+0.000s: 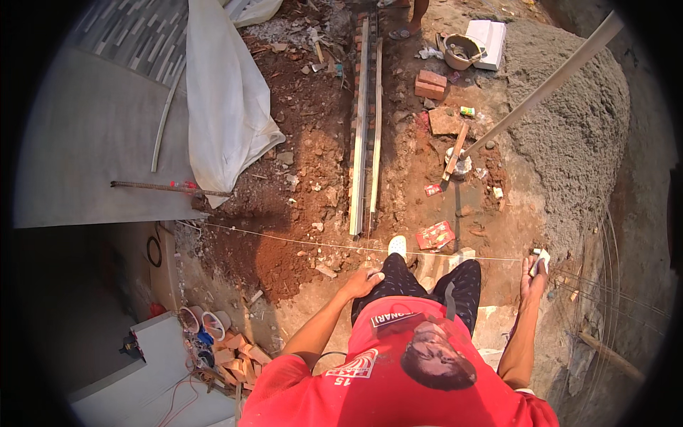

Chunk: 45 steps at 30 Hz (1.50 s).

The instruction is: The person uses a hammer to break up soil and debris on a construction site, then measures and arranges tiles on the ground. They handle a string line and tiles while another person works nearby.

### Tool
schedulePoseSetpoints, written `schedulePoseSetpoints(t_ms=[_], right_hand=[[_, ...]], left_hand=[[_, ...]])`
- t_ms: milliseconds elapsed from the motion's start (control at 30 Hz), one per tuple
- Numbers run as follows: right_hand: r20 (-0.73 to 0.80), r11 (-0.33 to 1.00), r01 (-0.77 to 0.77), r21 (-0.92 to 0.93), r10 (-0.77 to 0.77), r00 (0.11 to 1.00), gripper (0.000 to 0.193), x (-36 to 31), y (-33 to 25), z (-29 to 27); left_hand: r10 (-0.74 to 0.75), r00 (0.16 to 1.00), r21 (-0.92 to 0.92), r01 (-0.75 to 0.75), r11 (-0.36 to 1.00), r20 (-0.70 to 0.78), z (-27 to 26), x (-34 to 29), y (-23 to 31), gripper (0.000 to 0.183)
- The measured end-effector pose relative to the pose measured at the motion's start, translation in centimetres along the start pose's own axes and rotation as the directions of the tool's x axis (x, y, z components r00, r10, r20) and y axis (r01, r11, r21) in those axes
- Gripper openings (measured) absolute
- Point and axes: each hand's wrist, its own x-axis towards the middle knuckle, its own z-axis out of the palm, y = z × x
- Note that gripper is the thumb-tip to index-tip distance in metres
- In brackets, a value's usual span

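My left hand (364, 282) is beside my left thigh with its fingers curled; whether anything is inside is hidden. Out to the right, my right hand (532, 279) is raised and grips a small white object (542, 262), whose kind I cannot make out. A thin pale string (299, 245) crosses in front of my legs, from the left side to near my right hand. Ahead of me, a long straight metal-edged bar (360, 142) and a thinner wooden strip (377, 135) lie along a narrow brick-lined trench.
A big grey mortar heap (576, 121) fills the right. A long pole (544, 82) slants up from a white bucket (459, 165). Bricks (430, 85) and a mixing tub (461, 51) lie farther off. White sheeting (224, 99) hangs left; broken bricks (240, 358) are lower left. Someone's foot (404, 33) shows at the top.
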Motion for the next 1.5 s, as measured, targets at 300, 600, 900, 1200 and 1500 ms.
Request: schedulePoseSetpoints(t_ms=[300,600,900,1200,1500], right_hand=[[0.082,0.971,-0.209,-0.114,0.219,0.972,0.027,7.0,-3.0,3.3],[0.452,0.679,-0.479,-0.556,0.731,0.511,0.033,17.2,-5.7,7.7],[0.282,0.284,0.007,-0.959,0.950,0.135,0.039,27.2,-5.6,9.8],[0.163,0.147,0.329,-0.933,0.986,0.020,0.036,33.9,-2.1,4.3],[0.256,0.412,0.693,-0.592,0.911,-0.323,0.047,35.1,3.3,-3.5]], left_hand=[[0.008,0.987,-0.906,0.145,0.398,0.161,6.0,12.2,13.2,0.078],[-0.437,0.894,-0.992,-0.054,0.113,-0.099,16.5,24.2,20.0,0.031],[-0.656,0.669,-0.902,-0.430,0.041,-0.349,34.7,34.8,29.5,0.031],[-0.852,0.499,-0.722,-0.647,-0.245,-0.157,45.3,40.6,33.9,0.019],[-0.877,0.472,-0.736,-0.626,-0.257,-0.095,52.1,39.7,27.9,0.025]])
